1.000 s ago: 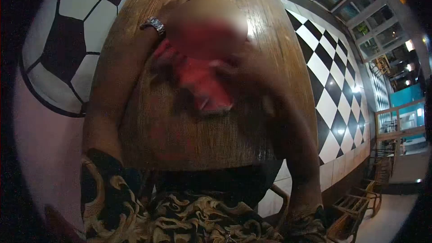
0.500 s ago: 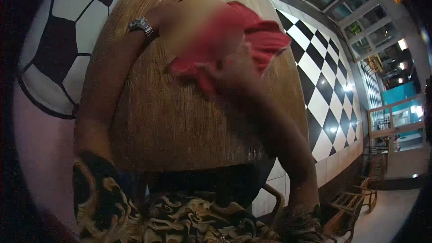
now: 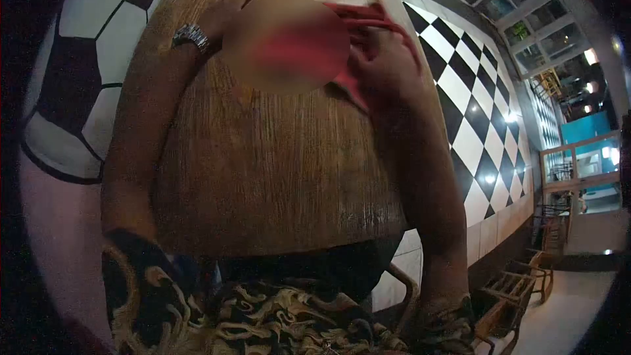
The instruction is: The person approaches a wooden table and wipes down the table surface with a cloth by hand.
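A red cloth (image 3: 378, 20) lies crumpled on the wooden table (image 3: 263, 171), its middle covered by a blurred patch. My right hand (image 3: 388, 69) is closed on the cloth's right part, with folds bunched about the fingers. My left hand (image 3: 230, 10), with a metal watch (image 3: 190, 37) on its wrist, rests palm down on the tabletop left of the cloth. Its visible fingers are stretched out toward the far end; the blur hides part of it, so I cannot tell whether it touches the cloth.
A wall with a painted football (image 3: 72, 66) runs along the table's left side. Black and white checks (image 3: 467, 105) border the right side. Wooden chairs (image 3: 516, 289) stand at the lower right, and a metal chair arm (image 3: 406, 283) shows near the table's front corner.
My right hand has moved right and slightly up, drawing the cloth's near edge away from the front and bunching it. My left hand has shifted slightly left in view.
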The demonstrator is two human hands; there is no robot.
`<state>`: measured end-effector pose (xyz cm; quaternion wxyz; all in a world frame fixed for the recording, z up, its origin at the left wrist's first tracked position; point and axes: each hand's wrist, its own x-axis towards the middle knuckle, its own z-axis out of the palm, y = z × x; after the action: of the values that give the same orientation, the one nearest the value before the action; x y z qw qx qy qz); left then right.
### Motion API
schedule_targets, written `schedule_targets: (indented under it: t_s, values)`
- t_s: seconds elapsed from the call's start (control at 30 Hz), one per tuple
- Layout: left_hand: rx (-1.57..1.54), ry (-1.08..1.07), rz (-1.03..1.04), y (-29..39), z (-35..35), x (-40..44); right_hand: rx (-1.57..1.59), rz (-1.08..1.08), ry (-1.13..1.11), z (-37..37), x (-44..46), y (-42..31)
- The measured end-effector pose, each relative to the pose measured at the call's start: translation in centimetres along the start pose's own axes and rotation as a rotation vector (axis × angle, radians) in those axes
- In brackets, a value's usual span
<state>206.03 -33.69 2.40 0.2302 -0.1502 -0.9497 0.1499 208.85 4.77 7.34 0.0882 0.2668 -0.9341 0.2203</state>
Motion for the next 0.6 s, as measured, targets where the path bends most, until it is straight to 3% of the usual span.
schedule_targets:
  t_s: [0.03,0.1,0.17,0.23,0.37,0.43,0.57,0.6]
  values:
    - [-0.002,0.005,0.004,0.2,-0.1,0.1,-0.15,0.107,0.11,-0.2,-0.1,1.7]
    - [-0.356,-0.018,-0.31,0.6,0.2,0.4,-0.257,0.157,0.144,1.7,0.2,3.0]
    - [-0.339,-0.062,-0.255,-0.1,1.0,0.6,-0.365,0.212,0.182,3.0,0.0,2.5]
    - [-0.309,-0.113,-0.213,-1.0,1.8,0.7,-0.216,-0.069,0.071,4.4,-1.0,-1.1]
    - [-0.29,-0.114,-0.392,-1.0,1.7,0.4,0.045,-0.531,-0.176,3.9,-5.3,-11.0]
    - [-0.276,-0.159,-0.449,-1.9,2.6,0.7,0.174,-0.707,-0.178,5.9,-7.9,-14.5]
    - [-0.401,-0.216,-0.349,-7.2,4.2,0.0,0.319,-0.791,-0.215,7.0,-7.9,-15.5]
    - [-0.503,-0.194,-0.266,-7.6,4.0,-0.4,0.28,-0.692,-0.202,6.7,-6.4,-14.4]
